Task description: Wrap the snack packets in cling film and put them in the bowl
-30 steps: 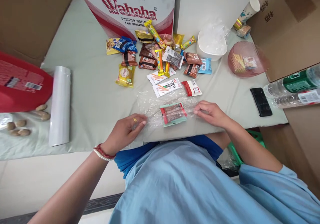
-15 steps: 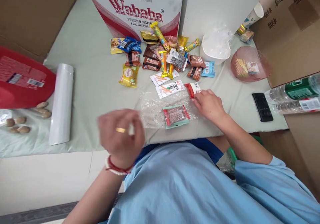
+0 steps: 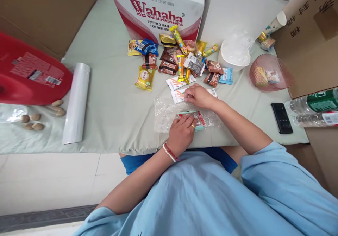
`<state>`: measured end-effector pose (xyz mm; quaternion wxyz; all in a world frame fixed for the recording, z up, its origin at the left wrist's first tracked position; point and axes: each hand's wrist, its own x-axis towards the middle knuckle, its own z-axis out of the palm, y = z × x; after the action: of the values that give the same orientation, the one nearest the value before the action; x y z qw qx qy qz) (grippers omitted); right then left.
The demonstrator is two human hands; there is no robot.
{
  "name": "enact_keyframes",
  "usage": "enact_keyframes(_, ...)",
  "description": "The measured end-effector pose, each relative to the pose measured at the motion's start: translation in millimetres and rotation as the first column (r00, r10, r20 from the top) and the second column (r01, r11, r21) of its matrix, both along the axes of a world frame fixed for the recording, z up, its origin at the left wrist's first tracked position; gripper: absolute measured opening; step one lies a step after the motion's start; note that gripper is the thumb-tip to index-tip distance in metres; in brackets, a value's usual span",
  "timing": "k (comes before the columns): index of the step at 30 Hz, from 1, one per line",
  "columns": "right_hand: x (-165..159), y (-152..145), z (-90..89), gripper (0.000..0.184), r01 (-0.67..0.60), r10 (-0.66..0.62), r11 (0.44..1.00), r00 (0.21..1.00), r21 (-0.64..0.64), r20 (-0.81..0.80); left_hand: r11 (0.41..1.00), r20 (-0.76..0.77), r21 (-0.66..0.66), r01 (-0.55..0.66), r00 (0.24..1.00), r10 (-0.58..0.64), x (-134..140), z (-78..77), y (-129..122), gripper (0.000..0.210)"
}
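On a sheet of clear plastic film (image 3: pixel 161 116), a red-edged clear snack packet (image 3: pixel 199 114) lies over a teal-edged packet (image 3: pixel 202 127). My left hand (image 3: pixel 182 132), wearing a ring and bracelets, has its fingers bent down over these packets and partly covers them. Farther from me, my right hand (image 3: pixel 199 96) pinches at a white snack packet (image 3: pixel 177 96) with orange sticks printed on it. That hand hides the packet's right part. Another white stick packet (image 3: pixel 174 83) lies just beyond. The red and white packet by my right hand is mostly hidden.
A pile of wrapped snacks (image 3: pixel 169 67) lies before a Wahaha carton (image 3: pixel 158 14). To the right are a white tub (image 3: pixel 232 60), a pink bowl (image 3: pixel 283 76), a phone (image 3: pixel 282 118) and bottles (image 3: pixel 322 100). A white roll (image 3: pixel 76 104) and red container (image 3: pixel 34 74) stand left.
My left hand has come from the air at the left down onto the red-edged packet. My right hand has shifted left, from the red and white packet to the white stick packet.
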<state>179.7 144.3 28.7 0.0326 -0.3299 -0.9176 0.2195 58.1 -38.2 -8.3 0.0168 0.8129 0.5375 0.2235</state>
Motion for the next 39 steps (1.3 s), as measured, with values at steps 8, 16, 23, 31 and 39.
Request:
enact_keyframes(8,56,-75,17.5,0.035,-0.193,0.196,0.981,0.969,0.034,-0.152,0.997,0.075,-0.032,-0.067,0.995,0.069,9,-8.8,-7,0.03)
enact_keyframes(16,65,-121,-32.5,0.049,-0.097,0.088,0.995,0.961,-0.021,-0.263,0.996,0.508,-0.06,0.066,0.861,-0.026,-30,-14.5,-25,0.04)
enact_keyframes(23,57,-126,-37.8,0.056,-0.126,0.125,0.992,0.989,-0.006,-0.075,0.746,0.74,-0.207,-0.633,0.398,0.542,-89,12.5,-21,0.019)
enact_keyframes(31,58,-126,-22.1,0.042,-0.13,0.117,0.991,0.963,-0.041,-0.243,0.822,0.168,-0.476,-0.312,0.886,0.433,-82,16.3,8,0.028)
enact_keyframes(39,58,-126,-12.4,0.046,-0.195,0.155,0.975,0.941,-0.107,-0.301,0.7,0.542,-0.706,-0.109,0.553,0.633,-52,64.6,0,0.042)
